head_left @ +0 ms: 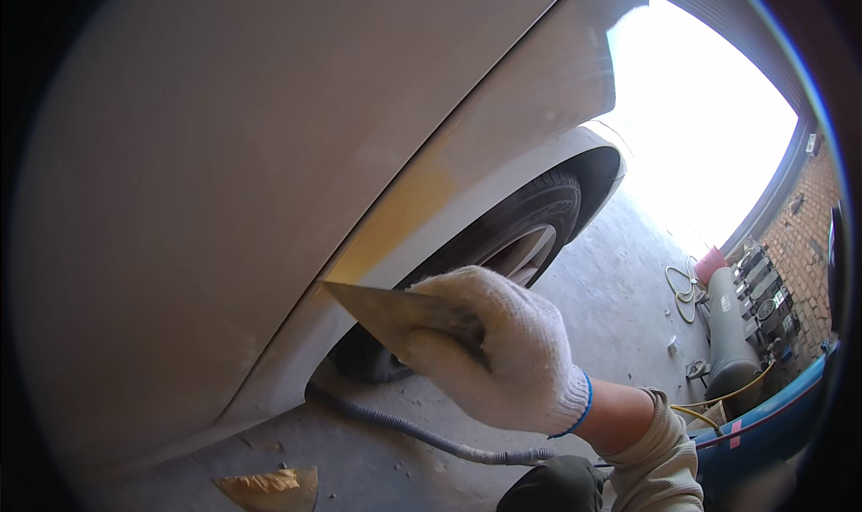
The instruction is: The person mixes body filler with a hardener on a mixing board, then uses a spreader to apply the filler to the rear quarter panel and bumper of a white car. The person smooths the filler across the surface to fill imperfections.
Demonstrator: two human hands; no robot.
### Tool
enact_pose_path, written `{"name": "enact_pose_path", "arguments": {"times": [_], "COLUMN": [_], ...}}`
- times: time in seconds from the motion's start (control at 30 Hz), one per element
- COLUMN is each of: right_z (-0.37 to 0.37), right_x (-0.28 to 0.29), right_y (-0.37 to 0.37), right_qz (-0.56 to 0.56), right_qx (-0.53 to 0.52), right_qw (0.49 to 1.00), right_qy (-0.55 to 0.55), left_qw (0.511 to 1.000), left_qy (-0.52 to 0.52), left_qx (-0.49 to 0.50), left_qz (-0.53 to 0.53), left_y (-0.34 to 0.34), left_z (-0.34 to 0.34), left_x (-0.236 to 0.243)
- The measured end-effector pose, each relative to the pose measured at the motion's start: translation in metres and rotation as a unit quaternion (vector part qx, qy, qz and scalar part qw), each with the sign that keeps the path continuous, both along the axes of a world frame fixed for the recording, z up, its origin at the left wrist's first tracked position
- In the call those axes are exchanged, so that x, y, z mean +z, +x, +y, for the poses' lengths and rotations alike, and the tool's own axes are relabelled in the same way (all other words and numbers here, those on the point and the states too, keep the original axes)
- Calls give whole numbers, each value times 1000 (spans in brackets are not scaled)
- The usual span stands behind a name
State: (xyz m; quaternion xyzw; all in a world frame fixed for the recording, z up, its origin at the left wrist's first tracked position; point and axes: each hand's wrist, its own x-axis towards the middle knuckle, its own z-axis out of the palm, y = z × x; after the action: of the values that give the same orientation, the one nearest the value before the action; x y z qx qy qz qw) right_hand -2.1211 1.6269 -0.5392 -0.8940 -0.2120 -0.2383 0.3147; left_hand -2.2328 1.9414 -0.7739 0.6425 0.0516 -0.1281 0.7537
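My right hand (503, 355), in a white knit glove with a blue-edged cuff, is closed around a putty knife (368, 311). One corner of its flat, dull metal blade meets the car's fender beside the door gap. A yellow patch of filler (395, 216) covers the fender strip between the door (206, 180) and the wheel arch. At the lower edge, another flat blade (308, 492) carries a lump of yellow putty (265, 481); whatever supports it is out of the picture. My left hand does not show.
Beyond my hand is the car's front wheel (530, 234). A grey ribbed hose (431, 440) runs along the concrete floor below. To the right are a grey cylinder (734, 323), a blue rounded object (763, 440), yellow hoses and a brick wall (813, 216). Bright light fills a wide doorway.
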Motion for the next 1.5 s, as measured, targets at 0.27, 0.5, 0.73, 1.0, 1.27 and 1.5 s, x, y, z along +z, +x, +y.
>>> {"name": "enact_pose_path", "arguments": {"times": [0.27,0.5,0.73,1.0,1.27,1.5], "right_z": [-8,-7,1,-19,-45,-32], "right_x": [-7,-14,-22,3,1,-64], "right_y": [5,15,15,16,1,-47], "right_qz": [-25,-32,-64,-90,-117,-66], "right_qx": [11,39,82,22,-83,75], "right_qw": [995,997,994,996,926,985], "right_qy": [95,55,-34,5,349,143], "left_qw": [1000,999,999,999,999,962], "left_qy": [-2,6,3,8,-44,-11], "left_qx": [-9,-24,-26,-38,-33,-264], "left_qz": [21,37,21,24,2,-72], "left_y": [-1,4,7,10,11,63], "left_z": [2,0,-6,-7,-14,-49], "left_x": [-7,0,3,6,0,27]}}
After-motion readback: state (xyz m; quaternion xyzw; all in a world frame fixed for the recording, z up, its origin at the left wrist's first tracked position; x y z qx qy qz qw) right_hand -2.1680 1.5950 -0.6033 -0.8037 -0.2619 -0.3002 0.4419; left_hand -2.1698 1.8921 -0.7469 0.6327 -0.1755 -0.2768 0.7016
